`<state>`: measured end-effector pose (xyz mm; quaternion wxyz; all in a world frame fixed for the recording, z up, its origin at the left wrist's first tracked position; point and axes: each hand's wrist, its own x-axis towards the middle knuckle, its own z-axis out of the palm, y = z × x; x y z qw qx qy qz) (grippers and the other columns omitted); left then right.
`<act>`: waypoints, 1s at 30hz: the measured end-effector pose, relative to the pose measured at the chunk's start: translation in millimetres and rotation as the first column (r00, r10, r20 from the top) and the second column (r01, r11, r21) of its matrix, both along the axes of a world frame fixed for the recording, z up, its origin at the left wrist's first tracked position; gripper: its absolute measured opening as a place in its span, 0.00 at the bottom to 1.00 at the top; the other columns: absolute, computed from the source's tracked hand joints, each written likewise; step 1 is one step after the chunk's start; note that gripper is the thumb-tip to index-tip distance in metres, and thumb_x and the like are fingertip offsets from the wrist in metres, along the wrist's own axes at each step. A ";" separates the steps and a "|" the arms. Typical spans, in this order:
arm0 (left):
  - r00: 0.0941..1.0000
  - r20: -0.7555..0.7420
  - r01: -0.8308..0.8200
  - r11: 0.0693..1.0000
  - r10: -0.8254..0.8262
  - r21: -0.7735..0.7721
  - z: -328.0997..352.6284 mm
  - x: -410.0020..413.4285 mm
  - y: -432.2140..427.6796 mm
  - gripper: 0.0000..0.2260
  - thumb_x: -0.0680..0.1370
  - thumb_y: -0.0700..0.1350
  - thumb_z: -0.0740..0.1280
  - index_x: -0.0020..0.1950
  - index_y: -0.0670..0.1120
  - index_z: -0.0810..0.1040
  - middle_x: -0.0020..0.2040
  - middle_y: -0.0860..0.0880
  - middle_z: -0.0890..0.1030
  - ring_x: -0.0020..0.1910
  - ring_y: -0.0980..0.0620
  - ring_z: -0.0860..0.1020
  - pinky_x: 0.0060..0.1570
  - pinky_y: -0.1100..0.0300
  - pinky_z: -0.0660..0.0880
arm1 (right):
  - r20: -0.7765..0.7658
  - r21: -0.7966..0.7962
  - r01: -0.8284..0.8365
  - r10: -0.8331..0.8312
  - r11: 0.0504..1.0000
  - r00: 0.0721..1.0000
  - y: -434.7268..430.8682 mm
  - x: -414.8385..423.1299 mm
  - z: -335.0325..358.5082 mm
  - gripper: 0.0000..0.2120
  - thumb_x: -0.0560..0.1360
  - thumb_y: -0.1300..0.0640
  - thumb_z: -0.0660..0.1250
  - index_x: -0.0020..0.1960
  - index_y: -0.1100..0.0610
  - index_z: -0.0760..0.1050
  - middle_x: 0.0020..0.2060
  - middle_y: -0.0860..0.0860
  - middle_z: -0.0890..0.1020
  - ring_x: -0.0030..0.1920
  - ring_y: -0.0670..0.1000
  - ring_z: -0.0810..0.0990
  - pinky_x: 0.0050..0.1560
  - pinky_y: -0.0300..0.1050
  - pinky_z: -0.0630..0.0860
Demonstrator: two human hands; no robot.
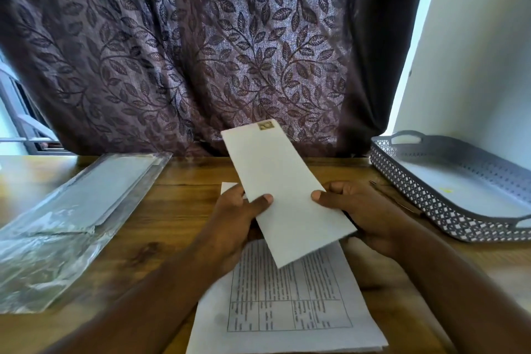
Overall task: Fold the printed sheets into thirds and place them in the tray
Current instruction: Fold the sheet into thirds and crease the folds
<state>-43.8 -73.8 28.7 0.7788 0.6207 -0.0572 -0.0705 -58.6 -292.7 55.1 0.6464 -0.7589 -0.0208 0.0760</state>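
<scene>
A folded white sheet [283, 187], long and narrow with a small printed mark at its far end, is held above the table between both hands. My left hand [240, 217] grips its left edge, thumb on top. My right hand [356, 213] grips its right edge, thumb on top. Below the hands lies a stack of flat printed sheets [290, 313] with a table of text, near the front edge. A grey perforated tray [425, 195] with handles stands at the right, with pale paper lying inside it.
A clear plastic sleeve [77, 210] holding paper lies at the left on the wooden table [178, 198]. A dark leaf-patterned curtain [201, 52] hangs behind the table. A white wall [474, 52] rises behind the tray. A thin pen [396, 195] lies beside the tray.
</scene>
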 end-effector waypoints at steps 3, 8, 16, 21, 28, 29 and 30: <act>0.993 0.030 -0.110 0.993 0.111 -0.044 2.5 4.9 5.7 0.12 0.81 0.40 0.66 0.65 0.46 0.76 0.52 0.48 0.86 0.49 0.49 0.86 0.41 0.54 0.82 | -0.064 0.014 -0.111 0.112 0.994 0.992 5.4 -4.2 3.4 0.13 0.80 0.56 0.66 0.61 0.61 0.77 0.50 0.61 0.86 0.38 0.58 0.85 0.31 0.43 0.78; 0.994 0.016 -0.108 0.990 0.110 -0.086 4.4 4.6 8.1 0.10 0.83 0.42 0.63 0.64 0.47 0.77 0.51 0.48 0.87 0.49 0.47 0.86 0.43 0.52 0.83 | -0.019 0.071 0.021 -0.020 0.997 1.000 12.7 -0.8 0.1 0.11 0.79 0.60 0.68 0.60 0.63 0.76 0.47 0.61 0.87 0.42 0.58 0.87 0.38 0.45 0.83; 1.000 -0.028 0.001 0.991 -0.004 -0.137 8.4 -3.6 4.6 0.11 0.84 0.45 0.61 0.63 0.42 0.77 0.51 0.40 0.86 0.48 0.41 0.86 0.39 0.55 0.83 | 0.052 0.086 0.254 -0.259 0.963 0.965 1.6 4.5 -0.2 0.11 0.78 0.62 0.69 0.58 0.65 0.77 0.45 0.58 0.87 0.46 0.60 0.87 0.45 0.51 0.83; 0.952 -0.020 0.305 0.950 -0.307 -0.071 10.7 -30.4 -22.4 0.15 0.80 0.49 0.64 0.66 0.47 0.75 0.56 0.43 0.85 0.54 0.41 0.85 0.51 0.51 0.83 | 0.151 0.051 0.421 -0.424 0.906 0.893 -28.3 -9.6 13.1 0.08 0.79 0.60 0.69 0.56 0.63 0.78 0.40 0.59 0.87 0.40 0.60 0.87 0.43 0.51 0.83; 0.904 0.065 0.403 0.894 -0.422 0.196 2.7 -48.1 -32.2 0.16 0.75 0.48 0.69 0.61 0.44 0.80 0.56 0.46 0.85 0.55 0.45 0.84 0.54 0.48 0.81 | 0.159 0.256 0.618 -0.663 0.744 0.732 -111.4 -66.1 42.0 0.05 0.79 0.69 0.65 0.44 0.68 0.76 0.34 0.60 0.80 0.28 0.53 0.83 0.30 0.42 0.82; 0.903 0.073 0.398 0.890 -0.423 0.222 2.9 -49.3 -32.2 0.16 0.74 0.48 0.69 0.61 0.44 0.80 0.55 0.46 0.86 0.55 0.45 0.84 0.55 0.48 0.81 | 0.174 0.243 0.643 -0.685 0.726 0.707 -125.0 -76.2 47.7 0.04 0.78 0.70 0.65 0.45 0.69 0.76 0.35 0.61 0.79 0.29 0.54 0.83 0.31 0.43 0.83; 0.901 0.080 0.397 0.885 -0.426 0.241 3.4 -50.6 -33.4 0.15 0.75 0.47 0.69 0.60 0.44 0.81 0.55 0.46 0.86 0.55 0.46 0.84 0.56 0.48 0.81 | 0.195 0.223 0.668 -0.704 0.710 0.682 -139.5 -86.5 53.3 0.03 0.78 0.71 0.65 0.46 0.69 0.77 0.36 0.62 0.79 0.30 0.56 0.82 0.31 0.43 0.83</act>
